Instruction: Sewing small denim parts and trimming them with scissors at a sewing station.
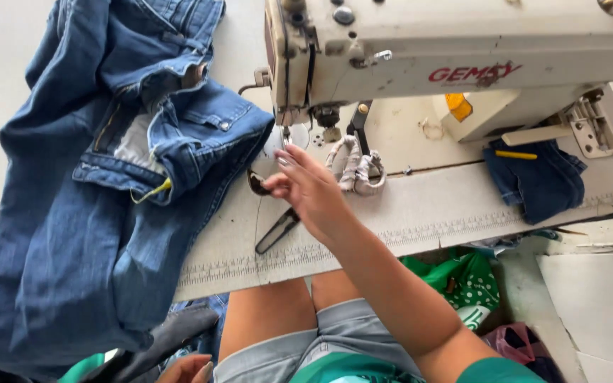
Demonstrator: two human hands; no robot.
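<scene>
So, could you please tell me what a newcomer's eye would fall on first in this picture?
Probably the blue jeans, heaped over the left side of the sewing table and spilling off its front edge. Next comes the cream sewing machine along the top, with the right hand reaching below its needle, above a pair of dark scissors lying on the table.

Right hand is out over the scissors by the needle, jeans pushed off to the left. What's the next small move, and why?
Probably lower the right hand onto the scissors and grip the handles: it hovers open just above them, holding nothing. The jeans lie bunched left of the sewing machine, a yellow thread trailing from the waistband.
</scene>
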